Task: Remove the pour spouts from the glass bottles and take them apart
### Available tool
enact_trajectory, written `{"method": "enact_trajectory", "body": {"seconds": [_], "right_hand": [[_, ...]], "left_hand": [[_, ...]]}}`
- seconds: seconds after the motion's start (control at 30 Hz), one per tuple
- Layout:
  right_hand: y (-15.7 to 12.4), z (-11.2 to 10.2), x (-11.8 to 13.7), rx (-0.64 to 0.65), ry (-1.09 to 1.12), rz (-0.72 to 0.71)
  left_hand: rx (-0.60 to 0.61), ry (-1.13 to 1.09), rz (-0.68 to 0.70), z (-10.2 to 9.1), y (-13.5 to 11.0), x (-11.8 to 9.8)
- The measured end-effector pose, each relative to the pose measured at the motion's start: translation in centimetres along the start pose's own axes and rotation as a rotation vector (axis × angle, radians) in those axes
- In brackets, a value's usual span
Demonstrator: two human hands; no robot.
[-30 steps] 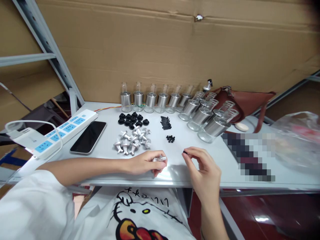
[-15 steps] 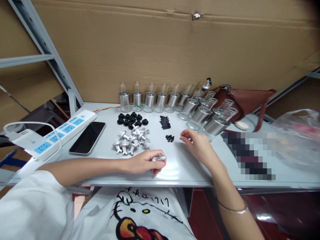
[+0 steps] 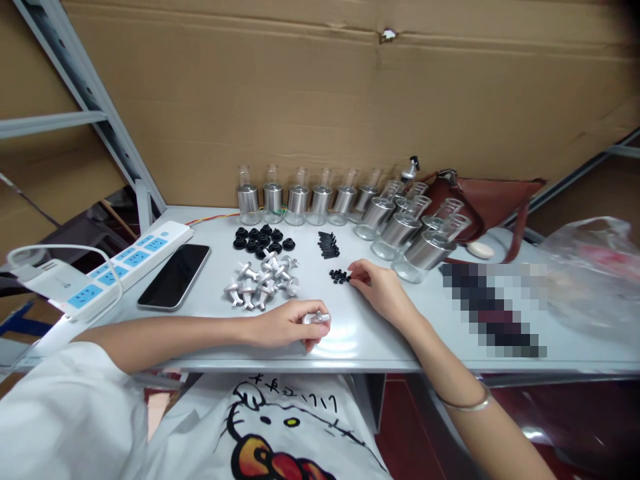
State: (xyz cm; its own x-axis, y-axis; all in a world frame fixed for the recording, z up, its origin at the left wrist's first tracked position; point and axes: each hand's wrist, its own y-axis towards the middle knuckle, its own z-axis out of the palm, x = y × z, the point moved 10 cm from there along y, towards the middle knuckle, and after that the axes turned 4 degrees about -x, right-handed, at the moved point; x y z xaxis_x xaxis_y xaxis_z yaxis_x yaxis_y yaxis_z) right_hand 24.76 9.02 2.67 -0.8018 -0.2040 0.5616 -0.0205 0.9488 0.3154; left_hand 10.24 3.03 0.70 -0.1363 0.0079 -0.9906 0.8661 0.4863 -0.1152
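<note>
My left hand [image 3: 295, 325] is closed around a silver metal pourer spout [image 3: 316, 319], close to the table's front edge. My right hand [image 3: 375, 287] has thumb and forefinger pinched at the right side of a small pile of black pieces [image 3: 339, 275]. One dark piece seems to be at the fingertips, too small to make out fully. Behind the pile lie several thin black parts [image 3: 329, 245] in a row. A heap of silver pourer spouts [image 3: 270, 275] lies left of centre, with black ribbed stoppers [image 3: 259, 240] just behind it.
Glass bottles with metal sleeves [image 3: 297, 199] line the back and curve to the right. One pourer with a black tip [image 3: 411, 167] stands among them. A phone [image 3: 175, 277] and a power strip [image 3: 130, 263] lie left. A brown bag [image 3: 495, 200] and a plastic bag [image 3: 595, 273] are right.
My right hand has moved left to the small black pieces, its fingertips now at their edge. The left hand stays in place with the pourer spout.
</note>
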Motion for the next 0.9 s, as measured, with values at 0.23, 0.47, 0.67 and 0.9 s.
{"method": "enact_trajectory", "body": {"seconds": [0.23,0.47,0.67,0.9], "right_hand": [[-0.4,0.0,0.4,-0.082,-0.066,-0.07],[-1.3,-1.7,2.7,-0.201,-0.119,-0.184],[-5.4,-1.9,10.7,-0.238,-0.046,-0.803],[-7.5,0.2,13.7,-0.185,-0.18,-1.016]], "left_hand": [[-0.059,0.053,-0.015,-0.5,-0.1,0.1],[-0.128,0.0,-0.045,-1.2,-0.1,0.9],[-0.116,-0.129,-0.026,-1.0,0.2,0.9],[-0.063,-0.126,-0.05,-0.3,0.1,0.5]]}}
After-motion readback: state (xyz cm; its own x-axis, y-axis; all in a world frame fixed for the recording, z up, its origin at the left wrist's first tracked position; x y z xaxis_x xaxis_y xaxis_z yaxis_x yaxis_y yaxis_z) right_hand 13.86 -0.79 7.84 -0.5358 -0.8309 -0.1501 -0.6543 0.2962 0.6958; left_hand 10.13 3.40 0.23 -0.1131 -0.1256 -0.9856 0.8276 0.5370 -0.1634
